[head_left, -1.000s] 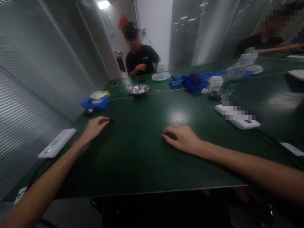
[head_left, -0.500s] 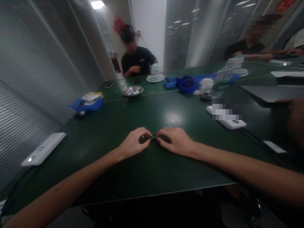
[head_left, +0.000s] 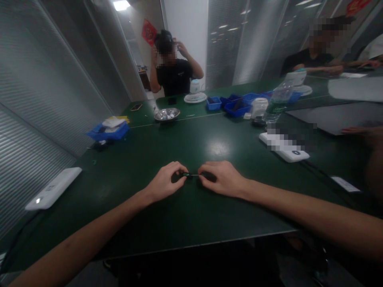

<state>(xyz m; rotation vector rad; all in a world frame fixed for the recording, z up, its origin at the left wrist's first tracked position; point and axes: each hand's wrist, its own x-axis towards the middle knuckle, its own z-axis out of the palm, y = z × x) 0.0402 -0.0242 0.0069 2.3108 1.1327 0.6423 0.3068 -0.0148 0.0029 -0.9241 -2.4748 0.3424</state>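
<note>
Near the middle of the green table, my left hand (head_left: 164,180) pinches a small black piece (head_left: 188,175) with a greenish mark on it. From that piece a thin metal rod (head_left: 195,175) runs across to my right hand (head_left: 224,179). My right hand is closed, fingertips pinched at the rod's other end. Something dark shows under its fingers, mostly hidden. The fingertips of the two hands are a short way apart, both low over the tabletop. What kind of tool the piece and rod are is too small to tell.
White power banks or power strips with cables lie at left (head_left: 54,189) and right (head_left: 284,147). Farther back are a metal bowl (head_left: 166,114), blue trays (head_left: 237,108), a plastic bottle (head_left: 278,103) and a white fan (head_left: 195,97). People sit across and at right.
My left hand has shifted slightly left, and more of the thin rod shows between my hands. The person opposite has raised both hands to the head. A sheet-like thing at right has moved.
</note>
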